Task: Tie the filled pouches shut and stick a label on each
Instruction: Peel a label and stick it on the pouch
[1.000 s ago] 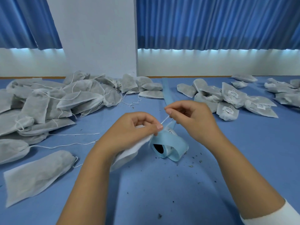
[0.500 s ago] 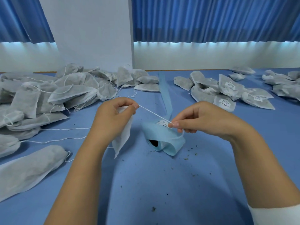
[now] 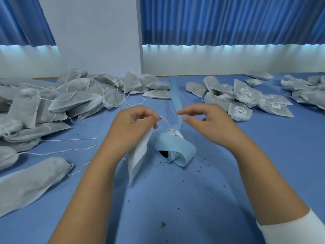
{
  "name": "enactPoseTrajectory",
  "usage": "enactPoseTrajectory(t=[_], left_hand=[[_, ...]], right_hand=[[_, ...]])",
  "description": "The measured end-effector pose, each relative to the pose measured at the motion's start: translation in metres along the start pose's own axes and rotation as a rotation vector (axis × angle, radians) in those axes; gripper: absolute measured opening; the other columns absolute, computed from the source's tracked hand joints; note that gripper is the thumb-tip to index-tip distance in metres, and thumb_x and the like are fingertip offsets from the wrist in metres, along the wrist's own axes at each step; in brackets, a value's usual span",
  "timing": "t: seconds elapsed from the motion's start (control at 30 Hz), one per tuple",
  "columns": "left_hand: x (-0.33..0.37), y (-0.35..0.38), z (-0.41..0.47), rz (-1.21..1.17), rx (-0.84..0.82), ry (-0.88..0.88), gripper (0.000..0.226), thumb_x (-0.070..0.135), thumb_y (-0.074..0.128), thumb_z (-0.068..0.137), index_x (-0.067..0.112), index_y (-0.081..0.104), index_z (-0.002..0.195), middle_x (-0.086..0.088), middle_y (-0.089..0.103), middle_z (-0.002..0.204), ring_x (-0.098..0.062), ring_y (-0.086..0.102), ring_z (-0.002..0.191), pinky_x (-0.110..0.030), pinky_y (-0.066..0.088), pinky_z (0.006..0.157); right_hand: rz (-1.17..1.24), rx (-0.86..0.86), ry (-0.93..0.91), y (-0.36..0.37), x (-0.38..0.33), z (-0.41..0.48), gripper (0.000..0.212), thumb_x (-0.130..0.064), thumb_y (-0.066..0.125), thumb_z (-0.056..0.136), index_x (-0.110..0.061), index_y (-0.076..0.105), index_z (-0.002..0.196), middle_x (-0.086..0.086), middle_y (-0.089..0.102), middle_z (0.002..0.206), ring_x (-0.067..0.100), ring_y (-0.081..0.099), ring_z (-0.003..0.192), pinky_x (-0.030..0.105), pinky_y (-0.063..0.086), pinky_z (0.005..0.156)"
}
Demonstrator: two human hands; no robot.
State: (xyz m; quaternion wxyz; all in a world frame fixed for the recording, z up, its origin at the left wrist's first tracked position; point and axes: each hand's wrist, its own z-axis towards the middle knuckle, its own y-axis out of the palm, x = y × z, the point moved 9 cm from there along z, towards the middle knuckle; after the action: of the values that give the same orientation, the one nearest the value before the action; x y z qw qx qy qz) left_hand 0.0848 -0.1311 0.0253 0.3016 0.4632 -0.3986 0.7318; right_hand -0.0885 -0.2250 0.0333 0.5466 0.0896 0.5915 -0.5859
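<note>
Step in hand, as I read it: cinching and knotting this pouch, label not on yet.

Your left hand [image 3: 133, 125] is curled tight round the neck of the pouch [image 3: 139, 155], which hangs off it above the table [image 3: 175, 208], near centre. The free end of the drawstring [image 3: 165, 121] pokes out of that fist toward the right.

Your right hand [image 3: 209, 125] is loose: thumb and forefinger parted, other fingers softly curled, holding nothing I can see. It sits just right of the string end, not touching it.

To do it well:
- Pinch the string close to its tip and pull away from the left fist so the neck gathers evenly.
- Hold the neck bunched while you knot. If you let go, it probably slackens.
- Snug the knot against the fabric. The loose bits on the table suggest the contents leak.

The label roll [image 3: 175, 148] lies directly under the hands, with a printed label showing on top, so the next reach is short. Finished ones probably go in the labelled pile [image 3: 246, 101], far right. The untied pile [image 3: 61, 103] is far left.
</note>
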Motion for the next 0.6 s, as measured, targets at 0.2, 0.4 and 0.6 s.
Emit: enactPoseTrajectory(t=[0.2, 0.4, 0.6], left_hand=[[0.003, 0.012, -0.006, -0.084, -0.069, -0.051, 0.026, 0.018, 0.063, 0.09, 0.025, 0.073, 0.067, 0.012, 0.066, 0.065, 0.005, 0.051, 0.052, -0.008, 0.034, 0.047], [-0.007, 0.013, -0.004, -0.148, -0.115, -0.155, 0.016, 0.024, 0.07, 0.081, 0.025, 0.074, 0.065, 0.009, 0.067, 0.066, -0.007, 0.052, 0.066, -0.028, 0.04, 0.071], [0.009, 0.033, -0.013, -0.511, -0.282, -0.108, 0.007, 0.023, 0.074, 0.074, 0.025, 0.081, 0.073, 0.002, 0.077, 0.084, -0.005, 0.065, 0.076, -0.016, 0.051, 0.065]], right_hand=[[0.25, -0.147, -0.086, 0.035, -0.023, -0.007, 0.012, -0.014, 0.071, 0.088, -0.018, 0.075, 0.099, -0.006, 0.076, 0.09, 0.007, 0.069, 0.092, 0.034, 0.052, 0.085], [0.271, -0.015, -0.1, 0.015, -0.017, -0.002, 0.008, -0.013, 0.072, 0.086, -0.018, 0.077, 0.09, -0.01, 0.075, 0.078, 0.004, 0.067, 0.075, 0.014, 0.049, 0.069], [0.297, 0.149, -0.147, 0.008, -0.023, -0.004, 0.008, -0.012, 0.071, 0.088, -0.015, 0.078, 0.09, -0.003, 0.074, 0.076, 0.009, 0.064, 0.064, 0.017, 0.05, 0.067]])
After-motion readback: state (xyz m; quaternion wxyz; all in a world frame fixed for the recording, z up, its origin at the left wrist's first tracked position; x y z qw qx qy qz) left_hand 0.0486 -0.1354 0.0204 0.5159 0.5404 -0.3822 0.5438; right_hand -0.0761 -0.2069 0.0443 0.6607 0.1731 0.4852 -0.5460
